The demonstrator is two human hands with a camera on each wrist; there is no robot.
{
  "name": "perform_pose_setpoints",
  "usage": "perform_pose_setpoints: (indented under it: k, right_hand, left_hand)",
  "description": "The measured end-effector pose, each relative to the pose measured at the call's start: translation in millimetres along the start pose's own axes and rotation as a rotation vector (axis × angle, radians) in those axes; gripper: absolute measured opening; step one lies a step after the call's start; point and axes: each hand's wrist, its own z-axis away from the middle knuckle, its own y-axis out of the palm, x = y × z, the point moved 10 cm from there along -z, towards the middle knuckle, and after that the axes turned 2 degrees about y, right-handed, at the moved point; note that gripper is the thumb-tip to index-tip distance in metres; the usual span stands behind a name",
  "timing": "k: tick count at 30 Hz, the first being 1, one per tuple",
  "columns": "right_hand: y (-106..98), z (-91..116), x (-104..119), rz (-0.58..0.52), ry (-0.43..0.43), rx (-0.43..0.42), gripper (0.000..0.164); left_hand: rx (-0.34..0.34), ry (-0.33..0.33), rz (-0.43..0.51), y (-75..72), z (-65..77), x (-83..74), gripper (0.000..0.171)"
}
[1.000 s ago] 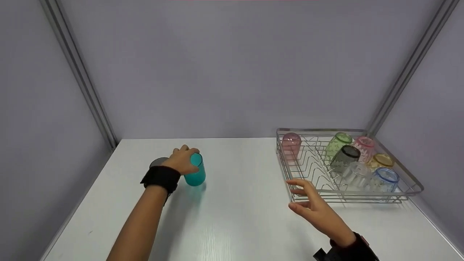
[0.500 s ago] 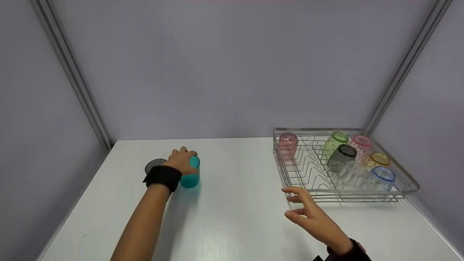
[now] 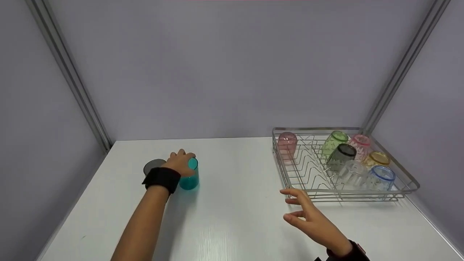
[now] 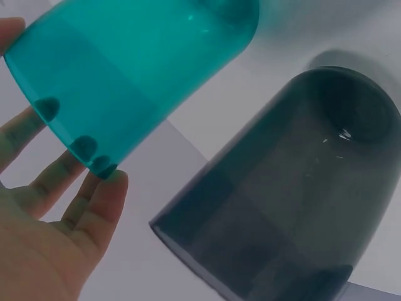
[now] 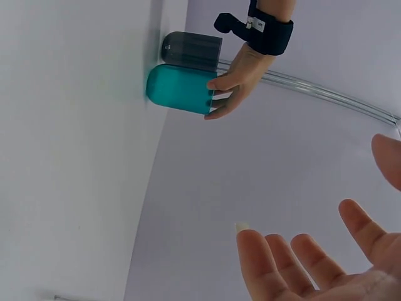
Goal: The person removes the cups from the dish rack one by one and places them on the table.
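Observation:
A teal see-through cup (image 3: pixel 190 182) stands upright on the white table, left of the middle. From above, my left hand (image 3: pixel 179 164) grips it by the rim; in the left wrist view, fingertips show dark through the teal wall. Close beside it is a dark grey see-through cup (image 4: pixel 294 188), partly hidden behind the hand in the head view. My right hand (image 3: pixel 315 222) hovers with parted, gently bent fingers near the front left corner of the wire rack (image 3: pixel 348 191), holding nothing.
In the rack stand a pink cup (image 3: pixel 287 143) at the left and, at the right, several glasses: green (image 3: pixel 334 143), black (image 3: pixel 342 156), clear (image 3: pixel 352 174), yellow (image 3: pixel 377 159), blue (image 3: pixel 381 177) and another pink one (image 3: pixel 361 145). Grey panels (image 3: pixel 232 72) enclose the table.
The teal cup has come down slightly and a little left with my left hand, nearer upright. My right hand has sunk slightly toward me. The whole view has shifted a little.

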Motion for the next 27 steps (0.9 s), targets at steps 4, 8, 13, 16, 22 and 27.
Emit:
perform_pose_setpoints:
  k: [4, 8, 13, 16, 22, 27]
  right_hand:
    - [1.0, -0.4, 1.5, 0.010, -0.008, -0.006, 0.051]
    - [3.9, -1.5, 2.7, 0.010, -0.021, 0.003, 0.051]
    - [5.8, -3.0, 3.7, 0.005, -0.022, 0.021, 0.051]
    - [6.3, -3.5, 5.0, 0.013, -0.016, 0.030, 0.052]
    - [7.6, -4.8, 7.1, 0.027, -0.015, 0.035, 0.052]
    - [6.5, -7.0, 10.4, 0.053, -0.034, 0.038, 0.054]
  left_hand:
    - [-0.001, -0.004, 0.007, -1.8, 2.2, -1.0, 0.062]
    - [-0.006, -0.002, 0.013, -4.7, 6.8, -3.4, 0.061]
    - [-0.024, 0.026, 0.012, -0.8, 6.3, 0.1, 0.065]
    - [-0.036, 0.052, 0.016, -0.4, 6.1, 0.7, 0.067]
    - [-0.096, 0.110, 0.054, -22.0, 24.5, -16.3, 0.062]
    - [-0.174, 0.193, 0.108, -33.7, 43.2, -35.7, 0.058]
